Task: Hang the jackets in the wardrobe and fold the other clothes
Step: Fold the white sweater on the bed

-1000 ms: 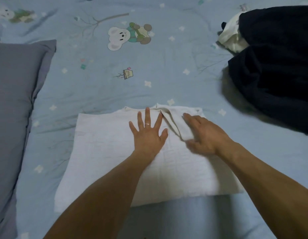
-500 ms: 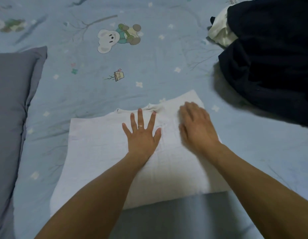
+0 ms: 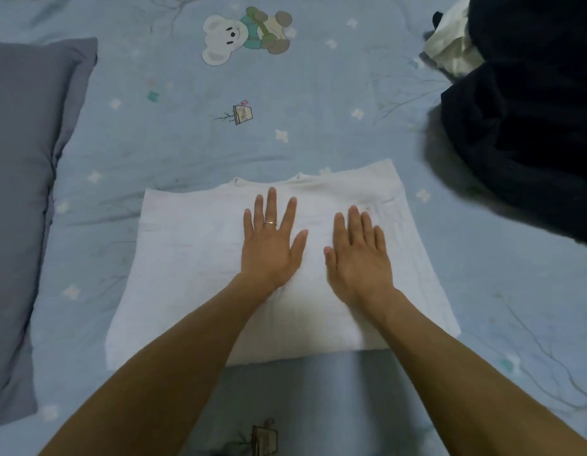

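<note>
one folded white textured cotton garment [image 3: 193,258] lies flat and roughly rectangular in the middle of the pale blue printed bedsheet [image 3: 318,103], its neckline at the far edge. two bare hands rest on it, both flat with nothing grasped: the left hand [image 3: 270,245], fingers spread straight and wearing one thin ring, presses its centre; the right hand [image 3: 359,255], fingers straight and close together, presses just beside it nearer the right edge. one soft grey pillow [image 3: 22,192] lies at left. one crumpled heap of dark navy clothing [image 3: 529,110] sits at upper right, with one cream cloth [image 3: 453,51] tucked against it.
</note>
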`<action>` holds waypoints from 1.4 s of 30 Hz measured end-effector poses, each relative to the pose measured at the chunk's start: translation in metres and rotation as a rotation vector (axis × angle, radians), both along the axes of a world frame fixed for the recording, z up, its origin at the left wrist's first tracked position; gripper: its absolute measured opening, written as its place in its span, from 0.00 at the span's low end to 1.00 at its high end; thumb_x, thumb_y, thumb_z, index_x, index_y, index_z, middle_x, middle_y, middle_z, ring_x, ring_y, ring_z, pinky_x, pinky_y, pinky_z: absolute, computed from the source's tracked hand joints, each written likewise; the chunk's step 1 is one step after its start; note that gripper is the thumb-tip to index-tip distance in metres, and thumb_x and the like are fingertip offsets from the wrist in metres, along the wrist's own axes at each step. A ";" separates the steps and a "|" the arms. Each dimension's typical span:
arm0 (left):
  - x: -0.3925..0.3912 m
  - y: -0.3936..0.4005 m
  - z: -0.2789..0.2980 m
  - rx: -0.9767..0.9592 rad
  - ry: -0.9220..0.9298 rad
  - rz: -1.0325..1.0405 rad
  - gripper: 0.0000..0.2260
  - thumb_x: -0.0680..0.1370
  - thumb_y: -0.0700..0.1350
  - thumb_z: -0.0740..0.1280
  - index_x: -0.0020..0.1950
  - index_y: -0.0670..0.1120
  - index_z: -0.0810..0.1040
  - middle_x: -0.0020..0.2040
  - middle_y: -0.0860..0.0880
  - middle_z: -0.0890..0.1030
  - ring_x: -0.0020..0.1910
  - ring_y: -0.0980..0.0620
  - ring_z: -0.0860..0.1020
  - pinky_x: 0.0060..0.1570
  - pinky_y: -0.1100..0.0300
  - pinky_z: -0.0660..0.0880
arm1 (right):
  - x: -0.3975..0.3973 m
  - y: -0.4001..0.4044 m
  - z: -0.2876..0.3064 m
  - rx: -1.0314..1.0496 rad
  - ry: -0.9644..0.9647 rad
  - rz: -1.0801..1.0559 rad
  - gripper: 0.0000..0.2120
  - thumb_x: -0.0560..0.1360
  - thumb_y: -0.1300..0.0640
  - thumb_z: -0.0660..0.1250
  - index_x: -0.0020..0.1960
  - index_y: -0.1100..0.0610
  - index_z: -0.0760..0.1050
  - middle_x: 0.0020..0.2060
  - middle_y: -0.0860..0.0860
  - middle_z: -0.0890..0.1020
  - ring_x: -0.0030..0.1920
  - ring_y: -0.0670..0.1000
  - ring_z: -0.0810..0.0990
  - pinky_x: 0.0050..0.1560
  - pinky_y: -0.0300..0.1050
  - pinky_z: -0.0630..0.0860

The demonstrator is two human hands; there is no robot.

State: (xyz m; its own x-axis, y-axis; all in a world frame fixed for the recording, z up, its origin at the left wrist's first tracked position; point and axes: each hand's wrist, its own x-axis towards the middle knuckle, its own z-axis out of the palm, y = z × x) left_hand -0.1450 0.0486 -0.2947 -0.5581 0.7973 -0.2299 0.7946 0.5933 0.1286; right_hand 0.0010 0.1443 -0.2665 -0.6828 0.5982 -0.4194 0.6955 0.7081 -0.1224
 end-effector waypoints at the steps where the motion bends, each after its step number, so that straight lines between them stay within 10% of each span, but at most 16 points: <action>1: 0.004 -0.013 0.006 0.011 -0.049 -0.020 0.30 0.81 0.64 0.40 0.81 0.54 0.43 0.81 0.46 0.39 0.79 0.43 0.40 0.75 0.46 0.36 | 0.006 -0.010 0.007 -0.032 0.034 0.023 0.31 0.83 0.43 0.42 0.80 0.55 0.37 0.79 0.56 0.37 0.79 0.57 0.36 0.75 0.53 0.35; 7: 0.025 -0.143 0.024 0.051 -0.074 -0.177 0.27 0.83 0.61 0.45 0.80 0.50 0.57 0.80 0.42 0.54 0.79 0.40 0.52 0.75 0.39 0.48 | 0.056 -0.082 0.021 -0.103 0.182 0.381 0.27 0.83 0.48 0.47 0.79 0.57 0.59 0.78 0.58 0.58 0.78 0.58 0.57 0.78 0.55 0.51; 12: 0.005 -0.158 0.001 0.000 -0.012 -0.219 0.28 0.82 0.58 0.47 0.80 0.48 0.58 0.80 0.42 0.54 0.79 0.40 0.54 0.76 0.39 0.49 | 0.056 -0.089 -0.010 -0.032 0.080 0.235 0.30 0.83 0.42 0.43 0.80 0.52 0.41 0.79 0.51 0.42 0.79 0.53 0.39 0.78 0.53 0.37; 17: 0.022 -0.179 0.019 0.178 0.056 -0.202 0.24 0.82 0.53 0.53 0.75 0.42 0.68 0.76 0.36 0.63 0.73 0.35 0.65 0.73 0.38 0.56 | 0.076 -0.094 0.015 -0.022 0.090 0.219 0.33 0.81 0.41 0.48 0.80 0.58 0.53 0.79 0.59 0.54 0.79 0.61 0.51 0.77 0.58 0.47; 26: 0.055 -0.214 0.034 0.189 0.072 -0.139 0.26 0.64 0.33 0.73 0.63 0.38 0.80 0.58 0.36 0.80 0.54 0.36 0.79 0.57 0.41 0.75 | 0.086 -0.082 0.024 0.225 -0.002 0.387 0.26 0.62 0.65 0.73 0.60 0.61 0.78 0.50 0.60 0.80 0.46 0.61 0.78 0.50 0.56 0.76; 30: 0.043 -0.196 0.091 0.119 -0.058 -0.016 0.21 0.60 0.28 0.75 0.52 0.37 0.84 0.48 0.38 0.84 0.44 0.37 0.82 0.41 0.47 0.80 | 0.061 -0.070 0.071 0.110 -0.133 0.322 0.16 0.77 0.64 0.60 0.64 0.56 0.69 0.58 0.55 0.75 0.57 0.57 0.74 0.49 0.49 0.69; 42: 0.021 -0.187 0.361 0.032 -0.017 0.102 0.12 0.65 0.53 0.62 0.45 0.50 0.78 0.43 0.45 0.83 0.46 0.40 0.79 0.38 0.56 0.64 | 0.071 -0.073 0.323 0.162 0.124 0.014 0.06 0.69 0.56 0.64 0.42 0.54 0.67 0.44 0.56 0.80 0.42 0.61 0.78 0.37 0.45 0.62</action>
State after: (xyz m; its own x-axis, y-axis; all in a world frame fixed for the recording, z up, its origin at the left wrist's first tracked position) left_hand -0.1237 -0.1379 0.0664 -0.6328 0.7439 -0.2151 0.7280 0.6661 0.1620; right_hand 0.0717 0.0714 0.0563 -0.7319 0.6411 -0.2308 0.6722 0.7349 -0.0901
